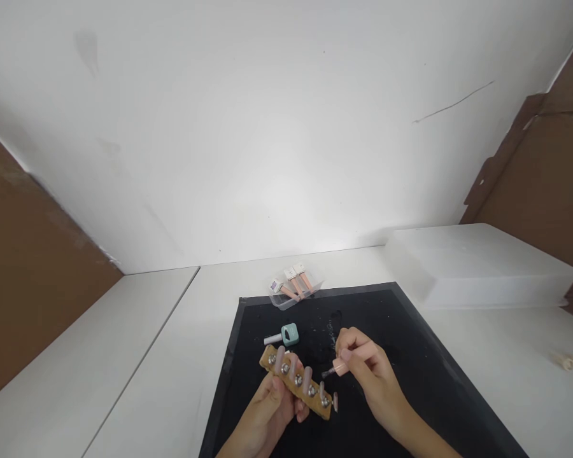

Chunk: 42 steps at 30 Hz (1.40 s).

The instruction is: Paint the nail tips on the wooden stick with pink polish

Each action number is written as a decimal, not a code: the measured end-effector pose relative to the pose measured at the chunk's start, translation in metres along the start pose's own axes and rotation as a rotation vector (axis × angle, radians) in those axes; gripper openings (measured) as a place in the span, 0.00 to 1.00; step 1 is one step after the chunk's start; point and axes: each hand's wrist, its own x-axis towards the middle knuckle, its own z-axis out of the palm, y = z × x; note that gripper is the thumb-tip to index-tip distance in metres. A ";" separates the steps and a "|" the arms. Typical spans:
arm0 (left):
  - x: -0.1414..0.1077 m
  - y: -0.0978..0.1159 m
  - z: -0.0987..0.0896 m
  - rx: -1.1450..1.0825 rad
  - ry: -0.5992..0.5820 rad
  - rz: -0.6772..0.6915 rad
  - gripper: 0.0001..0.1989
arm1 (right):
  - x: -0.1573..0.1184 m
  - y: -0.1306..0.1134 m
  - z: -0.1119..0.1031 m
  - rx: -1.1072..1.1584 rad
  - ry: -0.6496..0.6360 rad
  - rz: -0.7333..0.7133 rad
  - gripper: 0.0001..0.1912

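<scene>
My left hand [277, 407] grips a tan wooden strip [293, 385] over the black mat. Several shiny metal balls and mauve nail tips stand along the strip, which slants down to the right. My right hand [370, 375] pinches a pink brush handle [358, 358]; its dark bristle end points left, close to the nail tips at the strip's right part. Whether the bristles touch a tip cannot be made out. Just beyond the strip lies a teal bottle [290, 334] with a white cap.
A clear tray [282, 305] at the back edge of the black mat [363, 306] holds pink-handled bottles with white parts. On the right stands a translucent white box [496, 280]. A small beige item [570, 361] lies at the far right. Behind rises a white wall.
</scene>
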 end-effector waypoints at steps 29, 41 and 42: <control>-0.002 0.003 0.001 0.038 0.020 -0.020 0.19 | 0.001 0.000 -0.001 0.087 -0.001 0.190 0.16; 0.001 0.005 0.005 -0.014 -0.012 -0.067 0.21 | 0.000 -0.005 -0.001 0.090 -0.183 0.223 0.12; 0.002 0.006 0.005 -0.026 -0.013 -0.072 0.21 | 0.001 -0.006 0.000 0.087 -0.161 0.233 0.13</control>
